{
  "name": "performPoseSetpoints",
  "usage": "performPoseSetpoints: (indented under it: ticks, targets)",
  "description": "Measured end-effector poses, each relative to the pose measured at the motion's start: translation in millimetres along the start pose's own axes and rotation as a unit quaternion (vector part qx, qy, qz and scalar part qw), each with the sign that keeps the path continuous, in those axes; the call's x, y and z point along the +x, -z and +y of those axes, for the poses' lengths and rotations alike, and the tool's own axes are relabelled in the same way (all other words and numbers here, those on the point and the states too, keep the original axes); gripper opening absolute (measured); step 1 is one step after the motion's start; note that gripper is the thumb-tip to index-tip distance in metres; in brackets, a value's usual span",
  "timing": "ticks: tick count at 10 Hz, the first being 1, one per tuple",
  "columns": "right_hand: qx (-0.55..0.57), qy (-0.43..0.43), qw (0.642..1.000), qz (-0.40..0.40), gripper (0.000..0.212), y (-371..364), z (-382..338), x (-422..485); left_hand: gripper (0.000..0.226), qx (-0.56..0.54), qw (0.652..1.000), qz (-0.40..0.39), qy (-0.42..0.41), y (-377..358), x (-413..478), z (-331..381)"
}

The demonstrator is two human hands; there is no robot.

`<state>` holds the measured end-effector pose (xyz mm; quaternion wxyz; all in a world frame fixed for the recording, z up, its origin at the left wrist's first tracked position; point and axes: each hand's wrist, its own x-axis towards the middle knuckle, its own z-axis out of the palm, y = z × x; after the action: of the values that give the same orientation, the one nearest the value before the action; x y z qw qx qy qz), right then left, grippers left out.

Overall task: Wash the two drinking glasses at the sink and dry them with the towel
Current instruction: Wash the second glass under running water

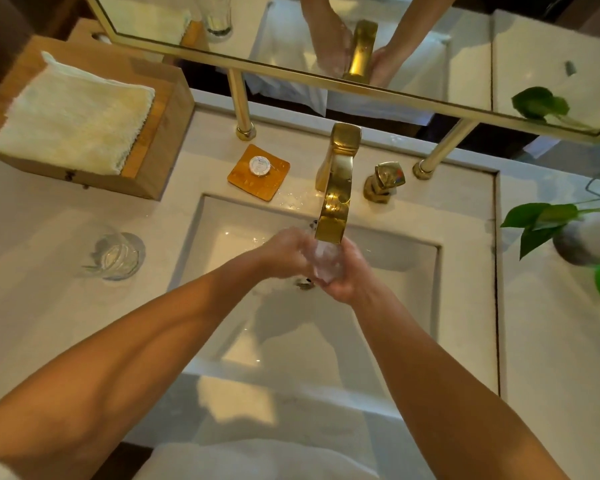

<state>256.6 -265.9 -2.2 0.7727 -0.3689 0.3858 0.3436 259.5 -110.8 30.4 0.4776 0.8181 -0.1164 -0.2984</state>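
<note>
— Glass (326,263) position?
— Under the faucet (335,202), over the sink (201,230). Right hand (349,275) wraps it; left hand (284,254), blurred, seems clamped on its other side.
— Second glass (118,256)?
— On the tabletop (49,306), well left of both hands.

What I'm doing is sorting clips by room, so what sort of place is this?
Probably a bathroom, perhaps a hotel's: a white sink set into the counter under a gold faucet, a gold-framed mirror behind it, and a folded towel on a wooden box alongside.
</note>
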Motion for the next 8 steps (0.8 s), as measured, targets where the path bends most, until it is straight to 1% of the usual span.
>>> performPoseSetpoints:
  ticks: [1, 2, 3, 4, 5, 6, 7, 8]
  targets:
    - [-0.124, 0.095, 0.987, -0.041, 0.039, -4, 1, -4, 0.021, -0.392, 0.905, 0.1, 0.133, -11, 3, 4]
    - [-0.151, 0.145, 0.978, 0.012, 0.032, -12, 8, -2, 0.019, -0.354, 0.844, 0.273, 0.296, -42, 15, 17]
    - [-0.106, 0.065, 0.992, 0.019, 0.04, -8, 1, -4, 0.029, -0.072, 0.94, 0.324, 0.079, -65, 1, 13]
    - [-0.092, -0.024, 0.995, -0.003, 0.055, 2, -7, -5, 0.035, 0.38, 0.838, 0.201, -0.337, -38, -8, -19]
    - [-0.079, -0.036, 0.996, 0.003, 0.059, 5, -5, -4, 0.038, 0.445, 0.815, 0.09, -0.36, -17, 2, -29]
    - [-0.076, 0.007, 0.997, 0.02, 0.052, 1, -3, -1, 0.029, 0.159, 0.963, 0.197, -0.093, -44, 5, -6]
    - [-0.116, 0.123, 0.986, 0.012, 0.039, 6, 7, 7, 0.008, -0.422, 0.829, 0.249, 0.269, -52, 21, 15]
    - [-0.103, 0.159, 0.982, 0.016, 0.024, 7, 19, 1, 0.01, -0.561, 0.727, 0.239, 0.317, -49, 25, 19]
